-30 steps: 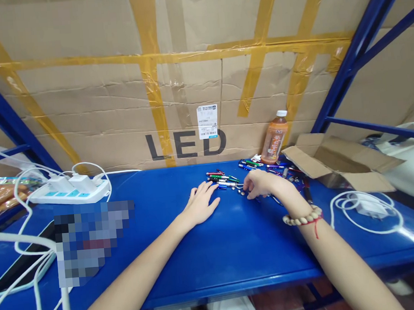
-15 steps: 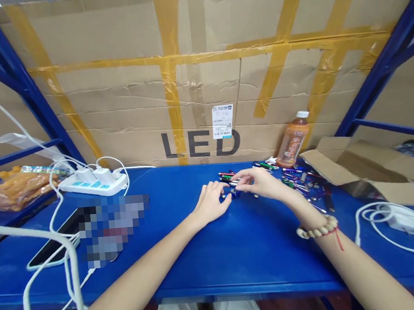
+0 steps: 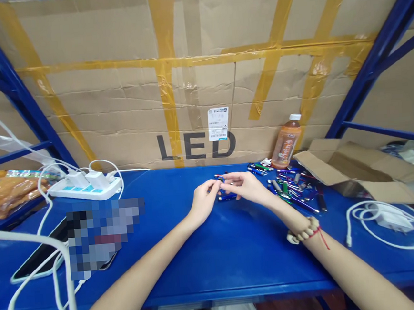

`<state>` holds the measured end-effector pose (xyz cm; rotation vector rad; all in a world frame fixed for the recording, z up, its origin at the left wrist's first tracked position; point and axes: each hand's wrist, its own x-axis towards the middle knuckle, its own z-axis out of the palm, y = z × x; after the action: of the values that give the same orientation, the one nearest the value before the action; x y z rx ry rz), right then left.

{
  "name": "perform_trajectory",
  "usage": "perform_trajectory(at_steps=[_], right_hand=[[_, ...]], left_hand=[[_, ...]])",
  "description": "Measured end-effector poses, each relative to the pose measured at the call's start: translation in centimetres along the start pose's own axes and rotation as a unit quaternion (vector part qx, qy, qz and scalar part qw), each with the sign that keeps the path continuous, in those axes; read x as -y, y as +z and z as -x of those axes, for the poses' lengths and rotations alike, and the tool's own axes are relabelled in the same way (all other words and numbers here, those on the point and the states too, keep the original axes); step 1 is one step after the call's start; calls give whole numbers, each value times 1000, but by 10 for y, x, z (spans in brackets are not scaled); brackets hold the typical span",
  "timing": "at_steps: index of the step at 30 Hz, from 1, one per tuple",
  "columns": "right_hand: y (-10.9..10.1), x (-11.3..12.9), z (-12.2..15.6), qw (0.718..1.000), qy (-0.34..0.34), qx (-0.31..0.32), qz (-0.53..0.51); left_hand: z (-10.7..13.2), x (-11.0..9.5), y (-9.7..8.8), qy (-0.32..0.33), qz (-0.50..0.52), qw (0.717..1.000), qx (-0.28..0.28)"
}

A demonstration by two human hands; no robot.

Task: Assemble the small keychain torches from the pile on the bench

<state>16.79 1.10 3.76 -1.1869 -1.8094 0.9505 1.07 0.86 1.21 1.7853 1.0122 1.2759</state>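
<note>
My left hand (image 3: 202,204) and my right hand (image 3: 247,188) meet above the blue table (image 3: 232,248). The fingers of both are pinched, tips almost touching. Whatever sits between them is too small and covered to make out. Just beneath lies a shiny blue metal tube (image 3: 227,198), slim like a penlight. Part of another small tube shows behind the fingertips. To the right of my right hand is a loose pile of slim metal tubes (image 3: 304,205) in blue, green, silver and red. Several more tubes (image 3: 258,168) lie behind that hand.
An orange drink bottle (image 3: 286,141) stands at the back, beside an open cardboard box (image 3: 354,167). A charger with a coiled white cable (image 3: 393,217) is at right. At left are a power strip (image 3: 84,188), a phone (image 3: 39,254) and cables. A large carton (image 3: 124,104) walls the back.
My left hand has gone from spread fingers over the table to a pinch, and my right hand has come in to meet it. The view has shifted slightly.
</note>
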Motion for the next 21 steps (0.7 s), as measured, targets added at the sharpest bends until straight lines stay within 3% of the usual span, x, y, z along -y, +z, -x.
perform_trajectory(at_steps=[4, 8, 15, 21], right_hand=[[7, 0, 1, 998, 25, 30, -40], [7, -2, 0, 998, 31, 2, -60], [9, -3, -2, 998, -19, -10, -50], [8, -3, -2, 998, -41, -25, -49]], left_hand=[[-2, 2, 1, -26, 44, 998, -39], [-3, 3, 4, -65, 109, 991, -47], [-4, 0, 7, -115, 162, 978, -71], [-3, -3, 5, -120, 191, 974, -20]])
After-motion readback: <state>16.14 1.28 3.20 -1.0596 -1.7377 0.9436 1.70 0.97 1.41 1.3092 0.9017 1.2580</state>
